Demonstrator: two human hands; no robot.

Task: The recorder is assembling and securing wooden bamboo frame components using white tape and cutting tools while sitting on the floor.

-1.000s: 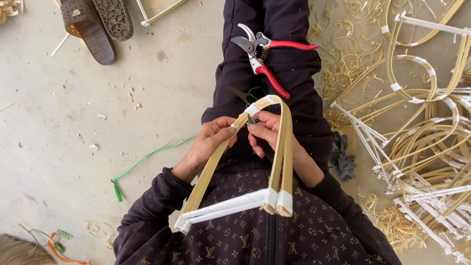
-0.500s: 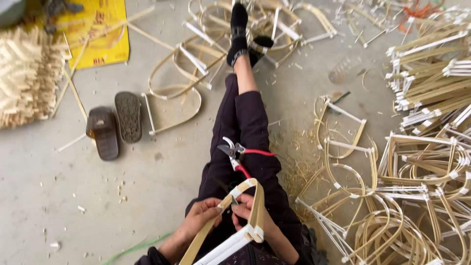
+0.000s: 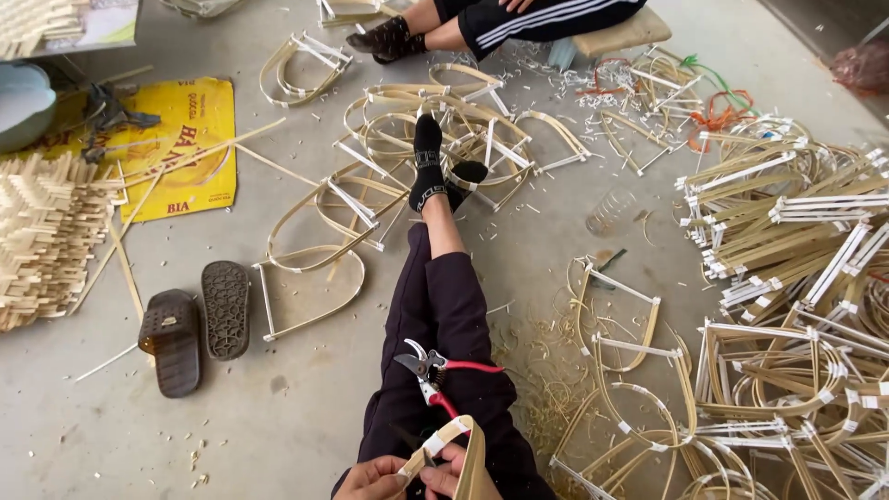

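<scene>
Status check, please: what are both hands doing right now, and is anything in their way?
Left hand and right hand both pinch the bent tan bamboo strip frame. Red-handled pruning shears rest on the lap, just beyond.

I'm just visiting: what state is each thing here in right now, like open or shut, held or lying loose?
Bent bamboo frame: held up in both hands, white tape at its bend.
Left hand: gripping the frame.
Right hand: gripping the frame.
Red-handled pruning shears: resting on the lap, blades open.
Pair of sandals: off, one upright, one sole up.
Frames on the floor: lying loose in heaps.
</scene>
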